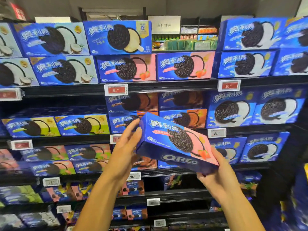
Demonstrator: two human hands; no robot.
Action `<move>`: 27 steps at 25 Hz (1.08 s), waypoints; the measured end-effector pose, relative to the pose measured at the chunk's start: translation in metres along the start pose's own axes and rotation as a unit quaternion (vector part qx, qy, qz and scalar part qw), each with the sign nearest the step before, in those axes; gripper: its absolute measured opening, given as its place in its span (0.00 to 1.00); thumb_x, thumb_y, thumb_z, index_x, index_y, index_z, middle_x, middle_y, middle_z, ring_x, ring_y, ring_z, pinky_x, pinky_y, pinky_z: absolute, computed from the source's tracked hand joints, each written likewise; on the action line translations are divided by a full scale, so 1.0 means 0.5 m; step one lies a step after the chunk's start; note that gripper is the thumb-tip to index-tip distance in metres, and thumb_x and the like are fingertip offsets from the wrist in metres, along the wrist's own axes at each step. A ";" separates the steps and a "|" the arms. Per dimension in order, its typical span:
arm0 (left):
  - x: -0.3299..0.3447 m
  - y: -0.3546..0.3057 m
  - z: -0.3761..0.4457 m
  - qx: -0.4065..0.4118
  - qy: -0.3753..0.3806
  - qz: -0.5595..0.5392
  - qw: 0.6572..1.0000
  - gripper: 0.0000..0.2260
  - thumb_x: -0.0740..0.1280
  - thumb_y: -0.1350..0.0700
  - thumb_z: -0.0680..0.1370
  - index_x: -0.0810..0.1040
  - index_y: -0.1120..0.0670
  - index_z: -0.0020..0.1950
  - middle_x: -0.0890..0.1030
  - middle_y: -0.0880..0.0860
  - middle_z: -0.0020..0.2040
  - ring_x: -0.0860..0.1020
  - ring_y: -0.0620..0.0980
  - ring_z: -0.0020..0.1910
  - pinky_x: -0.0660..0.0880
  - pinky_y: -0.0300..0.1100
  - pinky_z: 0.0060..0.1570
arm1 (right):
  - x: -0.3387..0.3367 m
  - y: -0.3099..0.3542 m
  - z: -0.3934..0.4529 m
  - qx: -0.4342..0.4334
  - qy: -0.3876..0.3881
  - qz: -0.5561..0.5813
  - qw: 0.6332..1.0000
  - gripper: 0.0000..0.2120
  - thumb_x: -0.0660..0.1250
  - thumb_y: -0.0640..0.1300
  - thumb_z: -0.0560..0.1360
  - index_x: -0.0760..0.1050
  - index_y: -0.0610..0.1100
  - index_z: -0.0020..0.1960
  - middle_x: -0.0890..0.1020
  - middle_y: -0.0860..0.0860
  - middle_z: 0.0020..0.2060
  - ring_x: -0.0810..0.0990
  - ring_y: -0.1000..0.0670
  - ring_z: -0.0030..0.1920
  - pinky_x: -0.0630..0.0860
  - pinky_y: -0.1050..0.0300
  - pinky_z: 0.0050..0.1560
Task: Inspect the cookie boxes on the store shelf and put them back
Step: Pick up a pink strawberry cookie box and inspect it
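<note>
Two hands' fingers [133, 130] around a tilted blue-pink strawberry box [176, 144] marked "OREO".

Glossy cardboard cookie box [176, 142]
</note>
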State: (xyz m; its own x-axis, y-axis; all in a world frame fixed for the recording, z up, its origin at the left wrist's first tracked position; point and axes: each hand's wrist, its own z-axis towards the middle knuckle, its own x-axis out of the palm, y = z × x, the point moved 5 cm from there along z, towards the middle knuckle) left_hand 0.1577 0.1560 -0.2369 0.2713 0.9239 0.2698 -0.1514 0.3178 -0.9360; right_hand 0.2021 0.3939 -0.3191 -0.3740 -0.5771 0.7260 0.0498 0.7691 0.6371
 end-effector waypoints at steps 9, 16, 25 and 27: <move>0.147 -0.035 0.046 0.011 0.009 0.185 0.983 0.19 0.66 0.35 0.70 0.81 0.44 0.54 0.80 0.47 0.41 0.74 0.48 0.37 0.71 0.45 0.38 | -0.081 -0.056 -0.030 0.168 -0.005 0.092 0.981 0.19 0.71 0.44 0.69 0.81 0.41 0.59 0.87 0.42 0.53 0.82 0.43 0.58 0.81 0.50 0.44; 0.196 -0.042 0.052 -0.033 0.018 0.220 0.975 0.11 0.67 0.36 0.70 0.82 0.41 0.41 0.72 0.51 0.35 0.70 0.47 0.30 0.68 0.37 0.29 | -0.108 -0.033 -0.054 0.182 0.007 0.116 0.976 0.21 0.70 0.44 0.68 0.80 0.39 0.60 0.86 0.40 0.52 0.82 0.40 0.57 0.81 0.48 0.45; 0.204 -0.070 0.057 -0.018 0.015 0.258 0.966 0.13 0.67 0.34 0.69 0.80 0.42 0.41 0.72 0.52 0.34 0.72 0.47 0.30 0.72 0.41 0.35 | -0.102 -0.015 -0.063 0.183 0.028 0.116 0.976 0.22 0.70 0.48 0.72 0.78 0.40 0.63 0.86 0.39 0.53 0.83 0.41 0.57 0.82 0.48 0.46; 0.200 -0.071 0.056 -0.018 0.013 0.254 0.967 0.12 0.66 0.34 0.71 0.79 0.42 0.38 0.72 0.53 0.34 0.72 0.48 0.31 0.72 0.42 0.37 | -0.103 -0.016 -0.063 0.185 0.041 0.114 0.975 0.23 0.70 0.49 0.73 0.78 0.40 0.64 0.85 0.39 0.56 0.83 0.41 0.60 0.81 0.47 0.48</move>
State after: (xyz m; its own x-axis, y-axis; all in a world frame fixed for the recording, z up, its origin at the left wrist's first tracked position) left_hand 0.1637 0.2429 -0.1703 0.1938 0.9533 -0.2317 -0.2381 -0.1834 -0.9538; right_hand 0.2500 0.4087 -0.3536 -0.3160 -0.3874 0.8661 -0.2200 0.9179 0.3303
